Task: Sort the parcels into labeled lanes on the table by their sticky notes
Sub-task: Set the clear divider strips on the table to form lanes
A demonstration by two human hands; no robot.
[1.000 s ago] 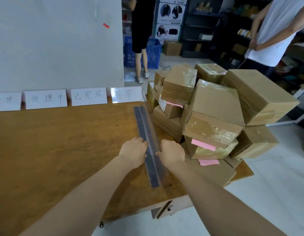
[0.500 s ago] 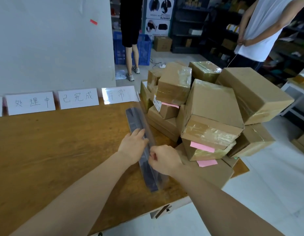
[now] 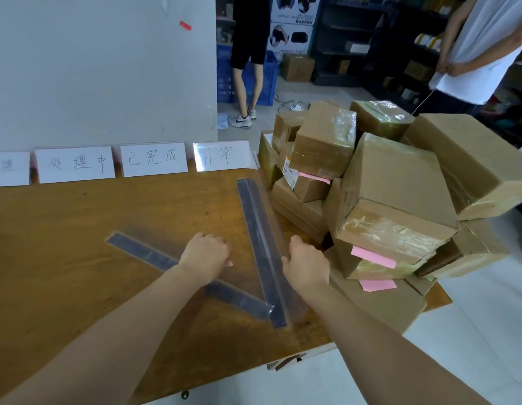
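Resting on one sleeved dark strip (image 3: 143, 252), the left hand (image 3: 205, 255) has bent fingers; whether it grips, I cannot tell. The right hand (image 3: 306, 264) curls onto the clear edge of a second strip (image 3: 256, 229) between both hands. Taped parcels (image 3: 400, 182) with pink sticky notes (image 3: 372, 255) are stacked just right of it; lane labels (image 3: 153, 159) stand beyond on the worktop (image 3: 64, 258).

Brown parcels (image 3: 394, 182), pink sticky notes (image 3: 373, 256), grey strips (image 3: 261, 244)

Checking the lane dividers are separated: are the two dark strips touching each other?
Touching. The head view shows the left strip and the right strip meeting at their near ends in a V.
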